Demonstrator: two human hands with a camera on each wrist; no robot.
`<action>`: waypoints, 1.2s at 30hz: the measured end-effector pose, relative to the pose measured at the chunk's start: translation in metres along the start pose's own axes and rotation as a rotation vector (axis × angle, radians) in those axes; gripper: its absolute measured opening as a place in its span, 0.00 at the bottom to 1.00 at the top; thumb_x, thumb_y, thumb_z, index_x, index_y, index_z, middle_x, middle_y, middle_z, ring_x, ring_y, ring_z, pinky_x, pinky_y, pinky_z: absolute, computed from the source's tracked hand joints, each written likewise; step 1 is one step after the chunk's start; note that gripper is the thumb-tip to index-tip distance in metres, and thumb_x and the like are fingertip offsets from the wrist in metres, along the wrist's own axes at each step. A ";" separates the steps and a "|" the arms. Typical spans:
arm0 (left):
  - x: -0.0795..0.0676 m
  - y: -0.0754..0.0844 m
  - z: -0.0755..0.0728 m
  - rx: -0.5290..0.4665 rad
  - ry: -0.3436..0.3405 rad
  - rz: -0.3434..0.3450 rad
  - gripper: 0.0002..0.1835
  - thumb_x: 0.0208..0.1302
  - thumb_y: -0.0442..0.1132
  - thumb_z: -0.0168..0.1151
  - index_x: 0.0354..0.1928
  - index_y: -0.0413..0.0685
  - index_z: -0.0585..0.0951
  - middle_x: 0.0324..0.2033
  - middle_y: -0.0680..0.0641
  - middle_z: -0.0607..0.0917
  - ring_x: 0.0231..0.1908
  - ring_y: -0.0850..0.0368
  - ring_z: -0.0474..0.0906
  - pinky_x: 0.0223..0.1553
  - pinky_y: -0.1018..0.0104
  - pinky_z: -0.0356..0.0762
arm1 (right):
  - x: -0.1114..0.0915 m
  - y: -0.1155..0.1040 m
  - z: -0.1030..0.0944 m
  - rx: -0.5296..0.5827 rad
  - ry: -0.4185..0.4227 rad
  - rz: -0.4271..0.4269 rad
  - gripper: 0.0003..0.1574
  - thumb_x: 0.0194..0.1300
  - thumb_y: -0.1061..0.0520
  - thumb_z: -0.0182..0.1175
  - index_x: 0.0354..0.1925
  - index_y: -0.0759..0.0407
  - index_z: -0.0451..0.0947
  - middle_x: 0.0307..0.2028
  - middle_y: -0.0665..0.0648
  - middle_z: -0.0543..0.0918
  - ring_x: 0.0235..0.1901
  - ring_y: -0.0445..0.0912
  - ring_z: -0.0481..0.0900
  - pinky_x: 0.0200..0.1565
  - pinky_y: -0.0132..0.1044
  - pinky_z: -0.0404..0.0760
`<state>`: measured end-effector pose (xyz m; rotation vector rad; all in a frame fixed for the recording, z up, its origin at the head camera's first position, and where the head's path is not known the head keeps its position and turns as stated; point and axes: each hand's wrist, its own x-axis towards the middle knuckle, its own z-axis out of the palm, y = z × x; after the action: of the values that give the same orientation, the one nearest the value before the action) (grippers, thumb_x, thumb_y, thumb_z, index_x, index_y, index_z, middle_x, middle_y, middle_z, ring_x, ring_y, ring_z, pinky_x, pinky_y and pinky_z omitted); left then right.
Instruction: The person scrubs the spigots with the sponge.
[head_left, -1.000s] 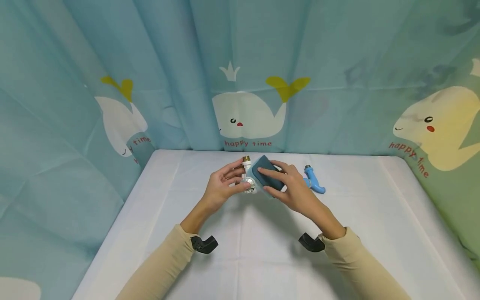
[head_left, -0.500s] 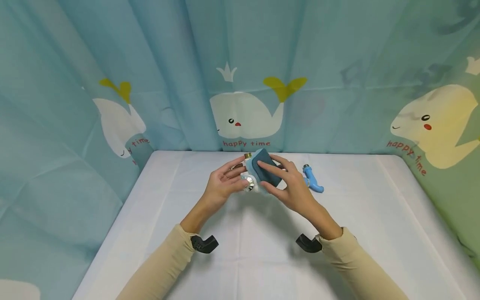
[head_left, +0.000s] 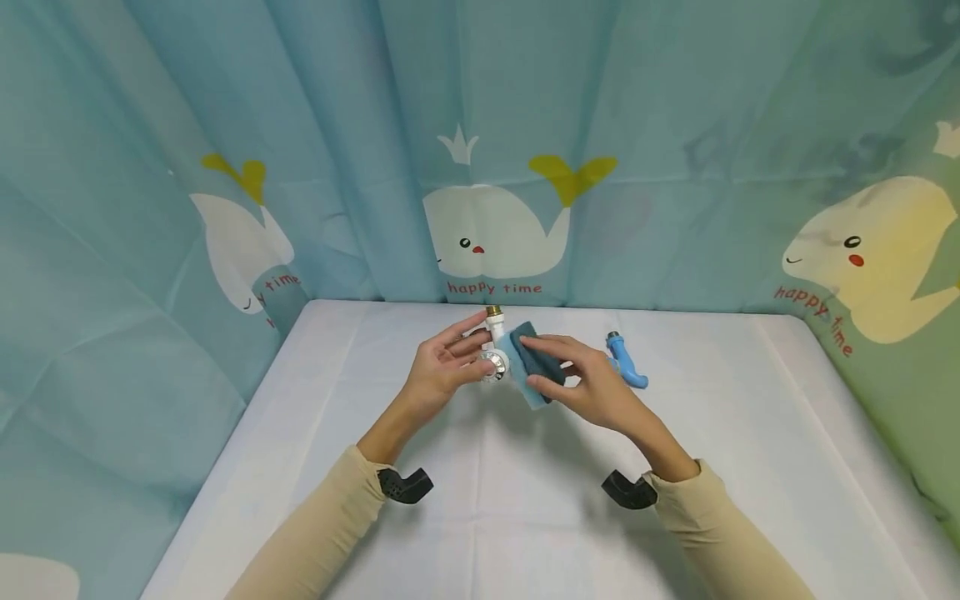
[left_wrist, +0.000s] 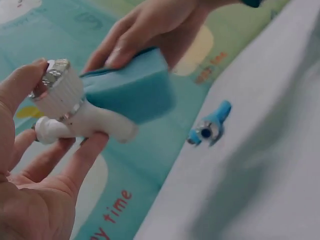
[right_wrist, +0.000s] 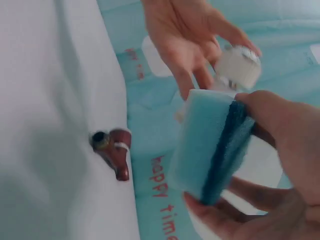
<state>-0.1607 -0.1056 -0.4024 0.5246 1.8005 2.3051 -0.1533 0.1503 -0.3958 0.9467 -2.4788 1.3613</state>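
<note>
My left hand [head_left: 438,367] holds a white faucet [left_wrist: 102,120] above the table, thumb on its silver-topped round knob [left_wrist: 60,90] and fingertips under the body. A brass-coloured threaded end [head_left: 493,311] points away from me in the head view. In my right hand [head_left: 592,383] is a two-layer sponge [head_left: 540,358], light blue on one side and dark blue on the other, gripped between thumb and fingers. The light blue side faces the faucet and lies against or very close to it; exact contact is hard to tell.
A blue faucet [head_left: 628,365] lies on the white table [head_left: 480,500] beyond my right hand. A dark red faucet [right_wrist: 116,152] lies on the table in the right wrist view, mostly hidden behind my left hand from above. Whale-print curtains [head_left: 495,233] border the table.
The sponge went up along the faucet, covering much of it, then came back down towards me and tilted. The faucet's neck shows again. My left hand has barely moved.
</note>
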 end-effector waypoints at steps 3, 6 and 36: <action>0.001 0.000 0.000 -0.009 -0.008 0.014 0.38 0.64 0.28 0.69 0.76 0.43 0.67 0.65 0.33 0.77 0.58 0.51 0.82 0.49 0.67 0.84 | -0.001 0.000 0.004 0.010 0.032 0.021 0.35 0.69 0.56 0.69 0.71 0.50 0.74 0.67 0.57 0.76 0.57 0.51 0.80 0.47 0.44 0.86; 0.001 -0.001 0.000 -0.057 0.027 0.053 0.38 0.65 0.25 0.66 0.76 0.42 0.67 0.65 0.30 0.76 0.56 0.52 0.83 0.48 0.66 0.84 | -0.005 -0.001 0.009 0.012 0.012 0.034 0.35 0.70 0.55 0.68 0.72 0.52 0.73 0.67 0.59 0.76 0.58 0.53 0.80 0.47 0.44 0.86; 0.000 -0.007 0.008 -0.084 0.149 0.008 0.31 0.70 0.29 0.62 0.74 0.43 0.69 0.62 0.30 0.79 0.50 0.52 0.86 0.50 0.50 0.85 | -0.005 -0.003 0.019 0.012 0.109 -0.004 0.35 0.66 0.58 0.71 0.69 0.53 0.76 0.66 0.61 0.76 0.60 0.56 0.80 0.47 0.48 0.87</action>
<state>-0.1580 -0.0967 -0.4080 0.3565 1.7565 2.4721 -0.1442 0.1359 -0.4070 0.8556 -2.3894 1.3897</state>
